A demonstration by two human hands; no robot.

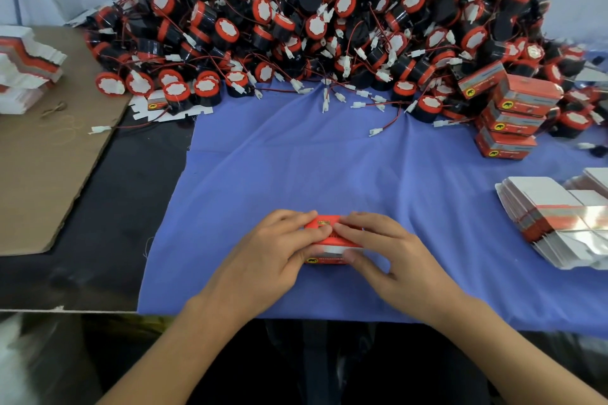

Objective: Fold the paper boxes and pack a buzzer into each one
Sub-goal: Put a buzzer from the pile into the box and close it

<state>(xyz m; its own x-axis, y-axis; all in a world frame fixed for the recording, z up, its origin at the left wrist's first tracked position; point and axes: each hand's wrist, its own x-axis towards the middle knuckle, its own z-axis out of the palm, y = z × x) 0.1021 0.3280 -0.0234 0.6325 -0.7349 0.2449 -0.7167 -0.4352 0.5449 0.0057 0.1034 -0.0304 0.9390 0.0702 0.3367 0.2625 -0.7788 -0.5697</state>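
A small red paper box (332, 242) with a yellow emblem lies on the blue cloth (296, 161) near the front edge. My left hand (269, 256) grips its left side, fingers over the top and thumb at the front. From the right, my right hand (385, 253) holds it the same way, fingertips meeting on the lid. What the box holds is hidden. A big heap of black-and-red buzzers (312, 20) with red wires and white plugs fills the back of the table.
Several folded red boxes (513, 115) are stacked at the right by the heap. Flat box blanks lie bundled at the right edge (552, 220) and far left (26, 66). Brown cardboard (49, 158) with rubber bands covers the left side.
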